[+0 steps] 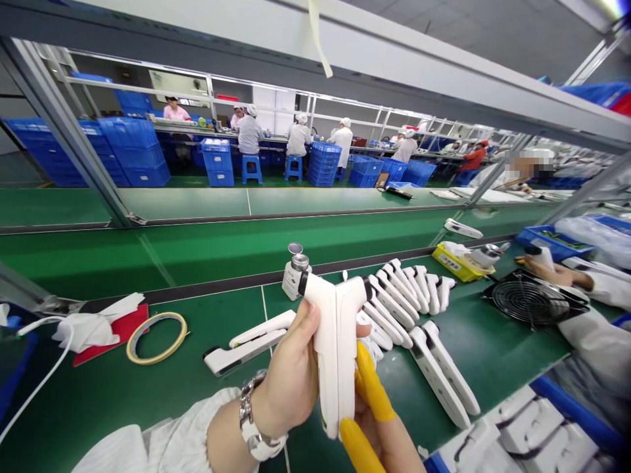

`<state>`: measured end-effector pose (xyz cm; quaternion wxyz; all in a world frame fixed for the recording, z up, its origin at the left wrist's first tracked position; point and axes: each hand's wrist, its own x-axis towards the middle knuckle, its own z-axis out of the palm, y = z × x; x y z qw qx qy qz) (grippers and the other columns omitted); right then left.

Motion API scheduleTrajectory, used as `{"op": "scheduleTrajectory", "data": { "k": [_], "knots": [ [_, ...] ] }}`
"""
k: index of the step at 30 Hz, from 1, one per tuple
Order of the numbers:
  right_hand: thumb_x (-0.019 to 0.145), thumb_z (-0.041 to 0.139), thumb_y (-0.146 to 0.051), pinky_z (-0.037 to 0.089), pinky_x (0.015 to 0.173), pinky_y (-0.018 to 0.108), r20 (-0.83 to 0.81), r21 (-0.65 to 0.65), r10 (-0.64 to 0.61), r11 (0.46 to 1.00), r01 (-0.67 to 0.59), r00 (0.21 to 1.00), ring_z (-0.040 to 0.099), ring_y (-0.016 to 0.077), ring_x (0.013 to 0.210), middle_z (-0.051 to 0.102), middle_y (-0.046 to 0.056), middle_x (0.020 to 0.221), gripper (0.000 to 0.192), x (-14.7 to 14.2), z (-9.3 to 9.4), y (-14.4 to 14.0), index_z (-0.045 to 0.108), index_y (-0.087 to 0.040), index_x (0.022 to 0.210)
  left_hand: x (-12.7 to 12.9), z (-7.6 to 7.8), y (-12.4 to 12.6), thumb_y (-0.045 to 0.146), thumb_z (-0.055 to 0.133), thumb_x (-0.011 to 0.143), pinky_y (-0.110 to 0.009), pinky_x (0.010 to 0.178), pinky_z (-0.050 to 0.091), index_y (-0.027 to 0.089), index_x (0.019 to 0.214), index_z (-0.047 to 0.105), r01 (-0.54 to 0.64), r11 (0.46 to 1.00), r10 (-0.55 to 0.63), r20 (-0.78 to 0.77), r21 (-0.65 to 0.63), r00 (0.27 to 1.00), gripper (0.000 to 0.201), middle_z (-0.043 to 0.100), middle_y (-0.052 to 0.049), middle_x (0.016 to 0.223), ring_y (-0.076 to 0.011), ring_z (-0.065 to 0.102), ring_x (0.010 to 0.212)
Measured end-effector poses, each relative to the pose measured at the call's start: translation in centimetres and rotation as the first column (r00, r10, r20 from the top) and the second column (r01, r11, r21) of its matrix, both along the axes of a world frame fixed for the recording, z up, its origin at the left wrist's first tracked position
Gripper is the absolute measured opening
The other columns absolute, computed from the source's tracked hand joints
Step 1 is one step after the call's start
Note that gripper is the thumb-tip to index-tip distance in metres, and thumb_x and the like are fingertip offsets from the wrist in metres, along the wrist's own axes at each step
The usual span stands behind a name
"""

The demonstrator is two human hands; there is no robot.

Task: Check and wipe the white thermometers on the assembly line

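Two white angled handheld devices with black-ringed tips are held upright, back to back, before me: a left device point(324, 335) and a right device point(348, 335). My left hand point(290, 378), with a metal watch at its wrist, is closed around the left one. Yellow finger covers are on my right hand point(377, 397), which grips the right device from its side and low end. More such devices point(394, 292) lie in an overlapping row behind my right hand. A pair point(444, 374) rests to the right, and another pair point(251, 345) is left of my left wrist.
A dispenser bottle point(296, 276) stands behind the devices. Tape point(132, 348) and a red card point(113, 335) lie left. At right are a yellow tray point(461, 266), a black fan point(530, 302), a co-worker's hand point(555, 272) and a bin of white parts point(537, 427). A metal frame crosses overhead.
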<state>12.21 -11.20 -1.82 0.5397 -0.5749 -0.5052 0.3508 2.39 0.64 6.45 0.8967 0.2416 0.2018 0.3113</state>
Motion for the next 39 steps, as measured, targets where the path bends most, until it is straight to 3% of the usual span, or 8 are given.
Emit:
{"op": "scheduleTrajectory", "data": {
  "k": [8, 14, 19, 23, 26, 29, 32, 39],
  "knots": [
    [0.075, 0.044, -0.064, 0.056, 0.07, 0.037, -0.074, 0.085, 0.069, 0.994, -0.063, 0.995, 0.066, 0.0284, 0.085, 0.065, 0.011, 0.108, 0.057, 0.2, -1.1, 1.9, 0.054, -0.028, 0.119, -0.2, -1.3, -0.2, 0.033, 0.054, 0.085, -0.03, 0.07, 0.051, 0.023, 0.126, 0.041, -0.068, 0.987, 0.064, 0.031, 0.146, 0.997, 0.045, 0.061, -0.013, 0.116, -0.0216, 0.063, 0.091],
    [0.081, 0.051, -0.046, 0.055, 0.071, 0.032, 0.204, -0.018, 0.104, 0.995, -0.103, 0.973, 0.065, 0.0241, 0.089, 0.066, 0.011, 0.103, 0.048, 0.4, -1.0, 1.5, 0.051, -0.024, 0.124, -1.4, -3.5, 0.1, 0.027, 0.067, 0.075, -0.028, 0.062, 0.05, 0.015, 0.102, 0.055, 0.028, 0.984, 0.01, -0.207, 0.178, 0.978, 0.031, 0.066, -0.01, 0.096, -0.0176, 0.063, 0.07],
    [0.085, 0.046, -0.034, 0.05, 0.084, 0.039, 0.668, 0.056, -0.128, 0.991, 0.122, 0.733, 0.06, 0.0256, 0.098, 0.063, 0.011, 0.107, 0.032, 4.4, -1.8, 3.6, 0.06, -0.023, 0.112, -2.9, -4.3, 1.2, 0.021, 0.071, 0.071, -0.024, 0.072, 0.05, 0.014, 0.096, 0.06, -0.038, 0.993, 0.072, -0.299, 0.116, 0.952, 0.027, 0.068, -0.011, 0.096, -0.0183, 0.064, 0.085],
    [0.078, 0.052, -0.044, 0.052, 0.069, 0.043, 0.818, 0.101, -0.334, 0.884, 0.456, 0.469, 0.058, 0.0322, 0.092, 0.062, 0.014, 0.099, 0.036, 8.7, -4.9, 5.3, 0.066, -0.02, 0.101, -3.9, -3.3, 2.4, 0.02, 0.071, 0.071, -0.021, 0.068, 0.052, 0.013, 0.095, 0.062, -0.098, 0.991, 0.121, -0.298, 0.092, 0.947, 0.027, 0.067, -0.012, 0.101, -0.0172, 0.064, 0.083],
    [0.076, 0.056, -0.045, 0.05, 0.074, 0.042, 0.689, 0.029, -0.304, 0.919, 0.394, 0.658, 0.059, 0.0297, 0.087, 0.064, 0.012, 0.092, 0.03, 9.4, -5.9, 5.7, 0.067, -0.019, 0.086, -4.7, -2.3, 3.4, 0.019, 0.069, 0.073, -0.02, 0.067, 0.053, 0.011, 0.096, 0.063, -0.156, 0.987, 0.163, -0.302, 0.048, 0.939, 0.025, 0.066, -0.013, 0.1, -0.0144, 0.063, 0.077],
    [0.08, 0.052, -0.046, 0.049, 0.077, 0.037, 0.23, 0.019, -0.333, 0.941, 0.338, 0.914, 0.061, 0.0251, 0.085, 0.065, 0.008, 0.093, 0.033, 8.0, -4.4, 6.5, 0.061, -0.018, 0.096, -5.4, -1.6, 4.4, 0.017, 0.066, 0.075, -0.019, 0.067, 0.054, 0.009, 0.094, 0.064, -0.202, 0.979, 0.196, -0.286, 0.01, 0.938, 0.021, 0.067, -0.012, 0.092, -0.0128, 0.063, 0.072],
    [0.082, 0.05, -0.047, 0.05, 0.061, 0.031, -0.067, -0.052, -0.353, 0.935, 0.35, 0.933, 0.062, 0.0213, 0.07, 0.066, 0.004, 0.083, 0.033, 6.3, -1.4, 8.6, 0.057, -0.02, 0.101, -6.0, -1.2, 5.0, 0.018, 0.067, 0.075, -0.019, 0.067, 0.055, 0.008, 0.094, 0.065, -0.228, 0.973, 0.225, -0.271, 0.021, 0.936, 0.022, 0.067, -0.011, 0.088, -0.0145, 0.064, 0.075],
    [0.088, 0.04, -0.029, 0.046, 0.082, 0.033, 0.517, 0.223, -0.243, 0.964, 0.145, 0.821, 0.059, 0.022, 0.092, 0.063, 0.009, 0.099, 0.03, 4.7, 3.9, 17.8, 0.057, -0.017, 0.109, -6.6, -0.6, 4.9, 0.019, 0.067, 0.074, -0.019, 0.066, 0.055, 0.008, 0.095, 0.065, -0.245, 0.969, 0.243, -0.268, 0.027, 0.932, 0.024, 0.066, -0.012, 0.09, -0.0142, 0.064, 0.074]
  ]
}}
